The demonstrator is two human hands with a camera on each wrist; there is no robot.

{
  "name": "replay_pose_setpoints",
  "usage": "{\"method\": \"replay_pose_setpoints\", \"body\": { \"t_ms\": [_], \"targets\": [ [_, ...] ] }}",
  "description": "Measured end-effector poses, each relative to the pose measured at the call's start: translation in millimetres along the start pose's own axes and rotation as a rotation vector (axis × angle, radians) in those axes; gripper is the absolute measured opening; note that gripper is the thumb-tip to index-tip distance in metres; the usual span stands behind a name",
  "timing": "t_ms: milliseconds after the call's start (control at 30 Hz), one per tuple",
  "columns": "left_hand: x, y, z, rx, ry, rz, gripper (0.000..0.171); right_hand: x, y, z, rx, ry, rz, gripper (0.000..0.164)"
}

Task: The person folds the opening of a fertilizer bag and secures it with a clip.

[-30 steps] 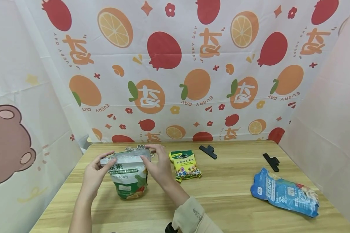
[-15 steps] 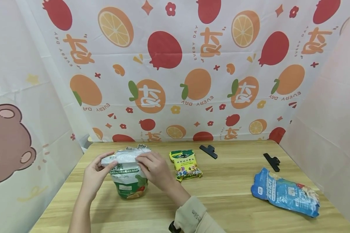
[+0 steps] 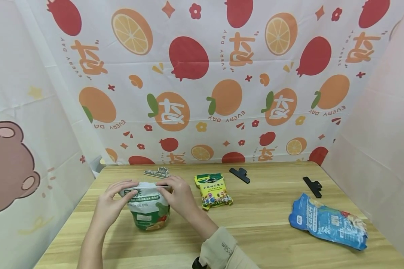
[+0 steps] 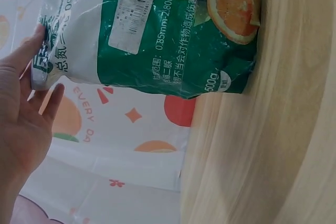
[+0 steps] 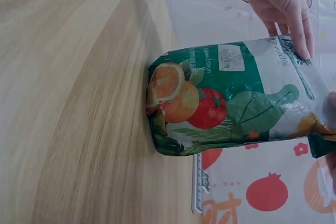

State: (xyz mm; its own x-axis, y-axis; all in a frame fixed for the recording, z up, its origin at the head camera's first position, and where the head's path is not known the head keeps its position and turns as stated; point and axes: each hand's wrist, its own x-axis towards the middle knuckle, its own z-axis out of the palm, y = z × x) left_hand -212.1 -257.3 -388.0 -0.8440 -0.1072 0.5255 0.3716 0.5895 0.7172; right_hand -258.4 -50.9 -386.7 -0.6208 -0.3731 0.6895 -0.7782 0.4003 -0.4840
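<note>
A green and white fertilizer bag (image 3: 148,209) with fruit and vegetable pictures stands upright on the wooden table, its top edge folded over. My left hand (image 3: 109,205) pinches the top left corner, thumb on the front and fingers behind. At the top right corner, my right hand (image 3: 178,196) pinches the fold in the same way. In the left wrist view the bag's printed front (image 4: 152,35) and my left hand (image 4: 23,114) show close up. The right wrist view has the bag's base (image 5: 163,108) on the tabletop; most of my right hand is out of that frame.
Just behind the bag lies a clip with a piano-key pattern (image 3: 156,172). A small yellow and green packet (image 3: 214,190) lies right of my right hand. Two black clips (image 3: 240,174) and a blue bag (image 3: 330,222) are farther right. Printed cloth (image 3: 202,93) hangs behind the table.
The silvery top flap has turned down out of sight, and the bag's top edge is lower. My right hand shifted along the top edge. The piano-key clip shows more fully.
</note>
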Motion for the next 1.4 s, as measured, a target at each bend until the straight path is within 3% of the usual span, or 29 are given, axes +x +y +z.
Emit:
{"method": "replay_pose_setpoints", "body": {
  "t_ms": [267,500,600,733,800,867,1000,1133,1400],
  "targets": [
    [-2.0,2.5,-0.1,0.062,0.014,-0.061,0.02,2,-4,4,0.049,-0.006,0.108,0.008],
    [-3.6,-1.6,1.9,0.015,0.063,-0.049,0.019,2,-7,9,0.012,0.025,0.085,0.001],
    [-2.5,-16.3,4.3,-0.058,0.082,-0.026,0.014,3,-8,9,-0.044,0.024,0.078,0.004],
    [-1.0,-14.3,3.9,-0.024,0.062,-0.037,0.016,2,-8,8,-0.048,0.004,0.095,0.004],
    [-0.6,-2.8,1.9,0.062,0.032,-0.04,0.02,2,-6,6,0.004,-0.014,0.116,0.002],
    [0.2,8.0,0.5,0.15,0.0,-0.008,0.019,2,-2,3,0.073,-0.042,0.145,0.002],
    [3.5,19.6,0.7,0.274,-0.043,0.155,0.016,1,8,-3,0.228,-0.091,0.231,0.008],
    [5.2,28.4,6.8,0.344,-0.051,0.284,0.02,-3,16,-7,0.291,-0.08,0.248,0.012],
    [2.9,41.0,24.0,0.314,-0.003,0.351,0.016,-8,16,-3,0.301,-0.04,0.27,0.017]
  ]
}}
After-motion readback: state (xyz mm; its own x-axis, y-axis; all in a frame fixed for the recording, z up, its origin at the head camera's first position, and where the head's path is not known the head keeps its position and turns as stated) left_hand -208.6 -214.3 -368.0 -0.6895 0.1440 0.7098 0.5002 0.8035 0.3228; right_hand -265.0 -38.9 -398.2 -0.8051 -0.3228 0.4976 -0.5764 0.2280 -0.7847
